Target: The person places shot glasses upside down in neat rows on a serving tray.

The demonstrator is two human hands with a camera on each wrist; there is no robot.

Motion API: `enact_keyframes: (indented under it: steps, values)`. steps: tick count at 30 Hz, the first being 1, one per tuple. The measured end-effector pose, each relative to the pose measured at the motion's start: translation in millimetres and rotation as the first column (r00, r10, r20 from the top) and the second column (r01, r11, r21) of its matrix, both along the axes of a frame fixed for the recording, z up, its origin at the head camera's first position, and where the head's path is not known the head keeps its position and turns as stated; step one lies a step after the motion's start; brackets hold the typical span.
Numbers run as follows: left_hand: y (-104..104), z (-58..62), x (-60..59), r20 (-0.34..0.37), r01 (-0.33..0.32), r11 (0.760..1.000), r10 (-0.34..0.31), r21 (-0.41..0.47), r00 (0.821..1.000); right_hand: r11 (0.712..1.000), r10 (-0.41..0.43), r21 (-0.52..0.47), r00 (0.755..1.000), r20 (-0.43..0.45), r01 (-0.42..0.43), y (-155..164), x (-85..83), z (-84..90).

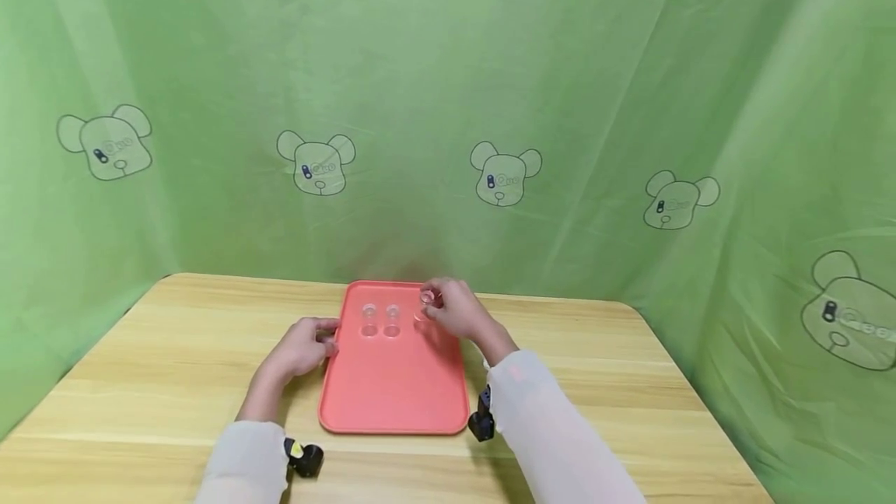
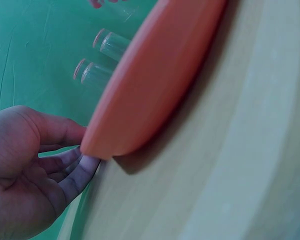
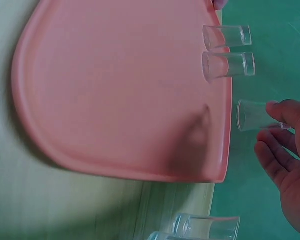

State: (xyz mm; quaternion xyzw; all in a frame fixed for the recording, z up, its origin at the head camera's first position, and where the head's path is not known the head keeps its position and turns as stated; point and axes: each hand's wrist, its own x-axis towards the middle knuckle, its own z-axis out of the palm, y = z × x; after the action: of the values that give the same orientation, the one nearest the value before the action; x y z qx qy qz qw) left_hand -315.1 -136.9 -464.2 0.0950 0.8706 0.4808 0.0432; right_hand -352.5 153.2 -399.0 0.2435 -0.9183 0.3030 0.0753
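My right hand pinches a small clear cup between thumb and fingers. The cup hangs over the far right part of the pink tray, wide end down. Two matching cups, a left cup and a right cup, stand side by side on the tray near its far left corner, wide ends down. At the tray's left edge, my left hand grips the rim. The left wrist view shows its fingertips right at the rim's corner.
More clear cups, one a tall clear cup, stand on the wooden table right of the tray, mostly hidden by my right forearm in the head view. A green curtain with bear faces hangs behind the table and at both sides.
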Motion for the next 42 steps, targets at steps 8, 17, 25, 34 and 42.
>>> enact_keyframes:
  steps: [8, 17, 25, 34, 42]
  values:
    - [3, 1.6, 0.5, 0.02, -0.002, 1.0, 0.001, 0.024, 1.0, 1.0, -0.01, 0.006, 1.0, -0.011, 0.01, -7, 1.9, -1.8]
    - [3, 1.5, -2.1, 0.008, -0.007, 1.0, 0.007, 0.013, 1.0, 1.0, -0.023, 0.007, 0.999, 0.043, 0.023, -10, 1.1, -8.7]
    - [4, 0.4, -2.3, 0.009, -0.003, 1.0, 0.003, 0.015, 1.0, 0.999, -0.038, -0.004, 0.996, 0.084, 0.039, -10, 1.2, -20.0]
    - [2, -1.0, -1.6, 0.016, -0.009, 1.0, 0.009, 0.021, 1.0, 0.999, 0.002, -0.035, 0.997, 0.072, 0.001, -14, 3.1, -29.3]
    - [1, -0.8, -1.6, 0.011, -0.008, 1.0, 0.008, 0.021, 1.0, 0.999, -0.014, -0.045, 0.996, 0.087, 0.018, -14, 2.8, -34.3]
